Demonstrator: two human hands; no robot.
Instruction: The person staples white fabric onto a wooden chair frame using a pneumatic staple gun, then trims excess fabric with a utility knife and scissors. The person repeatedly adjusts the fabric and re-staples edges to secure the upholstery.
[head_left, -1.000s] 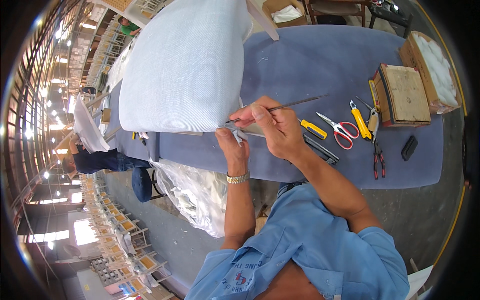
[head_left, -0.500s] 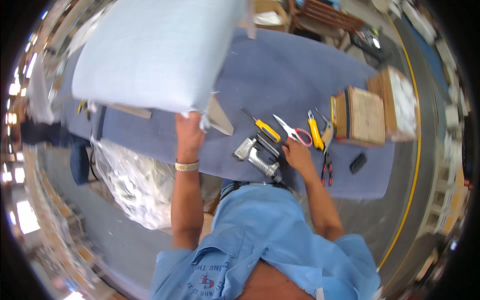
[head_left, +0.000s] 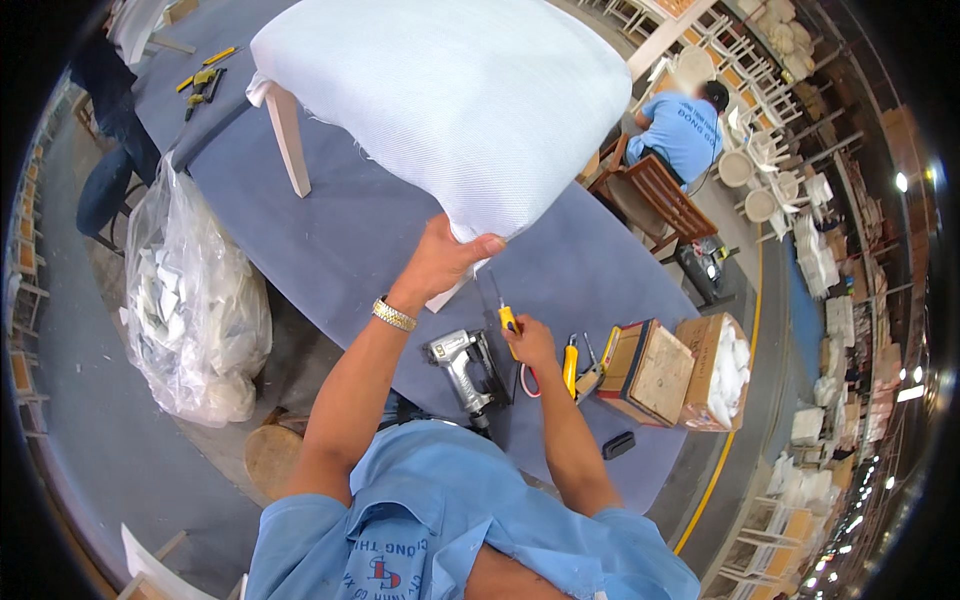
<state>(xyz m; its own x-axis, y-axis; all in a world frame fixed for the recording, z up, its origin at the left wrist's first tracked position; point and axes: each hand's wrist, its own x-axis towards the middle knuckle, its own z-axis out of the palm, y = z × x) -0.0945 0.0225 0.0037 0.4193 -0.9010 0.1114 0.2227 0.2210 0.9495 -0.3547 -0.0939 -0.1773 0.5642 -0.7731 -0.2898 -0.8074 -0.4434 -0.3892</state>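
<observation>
A seat covered in pale blue-white fabric [head_left: 440, 90] stands on the blue-grey table [head_left: 380, 300] on light wooden legs [head_left: 288, 140]. My left hand [head_left: 448, 262] grips its near corner, thumb along the fabric edge. Just right of that corner, my right hand [head_left: 532, 342] is closed around a yellow-handled screwdriver [head_left: 508, 318], its shaft pointing away from me toward the seat. Red-handled scissors [head_left: 527, 382] lie partly hidden beneath the right hand. To its left rests a silver staple gun [head_left: 462, 368]; to its right, a yellow utility knife [head_left: 570, 366].
Two cardboard boxes [head_left: 650, 372] and a small black object [head_left: 618, 445] occupy the table's right end. A bulging clear plastic bag [head_left: 195, 330] stands left, near a round stool [head_left: 272, 460]. Beyond the table sits a person in blue [head_left: 682, 135]; another person's dark-clothed legs [head_left: 115, 160] show far left.
My right hand has moved from beside the scissors to the screwdriver and taken hold of it. The view has turned, so the seat appears farther right; my left hand still grips its corner.
</observation>
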